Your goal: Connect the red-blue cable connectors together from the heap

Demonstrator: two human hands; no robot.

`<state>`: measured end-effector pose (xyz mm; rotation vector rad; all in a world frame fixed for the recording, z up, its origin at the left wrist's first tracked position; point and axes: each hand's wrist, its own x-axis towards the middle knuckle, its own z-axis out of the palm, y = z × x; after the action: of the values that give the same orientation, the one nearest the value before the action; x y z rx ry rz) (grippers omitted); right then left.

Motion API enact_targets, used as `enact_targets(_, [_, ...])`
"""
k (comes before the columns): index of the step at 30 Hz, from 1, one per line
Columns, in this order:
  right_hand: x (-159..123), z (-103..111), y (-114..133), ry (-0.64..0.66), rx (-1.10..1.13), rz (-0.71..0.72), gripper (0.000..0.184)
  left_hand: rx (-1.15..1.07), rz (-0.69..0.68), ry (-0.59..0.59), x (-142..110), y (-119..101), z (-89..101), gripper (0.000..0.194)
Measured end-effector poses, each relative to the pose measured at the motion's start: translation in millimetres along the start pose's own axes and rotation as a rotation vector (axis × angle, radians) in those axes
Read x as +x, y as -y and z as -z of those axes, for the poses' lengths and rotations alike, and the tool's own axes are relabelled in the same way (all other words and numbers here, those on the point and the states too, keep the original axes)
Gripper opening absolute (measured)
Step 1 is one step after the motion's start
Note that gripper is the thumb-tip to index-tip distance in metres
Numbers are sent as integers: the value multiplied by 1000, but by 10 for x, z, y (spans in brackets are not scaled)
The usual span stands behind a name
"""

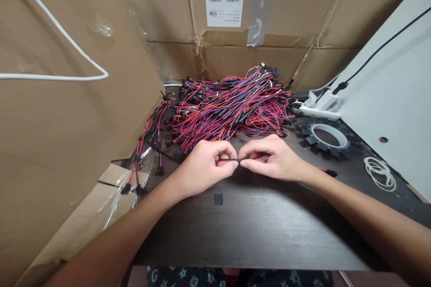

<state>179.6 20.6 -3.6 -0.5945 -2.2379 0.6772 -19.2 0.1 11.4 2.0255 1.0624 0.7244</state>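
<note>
Both my hands meet over the middle of the dark table (256,224), pinching one cable between them. My left hand (208,161) is closed on the red and blue wires (222,160) of this cable. My right hand (272,157) grips it just beside, fingertips nearly touching the left ones at a dark section. One black-ended tip of red wires (328,171) shows past my right wrist. A small black square piece (218,199) lies on the table in front of my left hand. Behind my hands rises a big pile of red, blue and black wire cables (232,107).
More cables (136,166) hang at the left over plastic wrap. At the right are a roll with black tape flaps (328,136), a coil of pale cord (380,175) and a white power strip (319,110). Cardboard boxes (168,4) wall the back and left; a white panel (397,98) stands right.
</note>
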Motion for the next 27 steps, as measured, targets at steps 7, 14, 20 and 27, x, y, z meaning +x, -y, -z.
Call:
enact_targets(7, [-11,1,-23,4,17,-38,11,498,-461,-47,-38,104,26,16])
enact_targets(14, [-17,-31,-43,36,41,-50,14,637,-510,-7,-40,151,43,24])
enact_targets(20, [-37,-69,-74,24,7,-44,11,656,-496,21,-36,155,32,27])
enact_targets(27, [-33,-86,-106,25,21,-25,10,630,-524,6,-30,184,16,26])
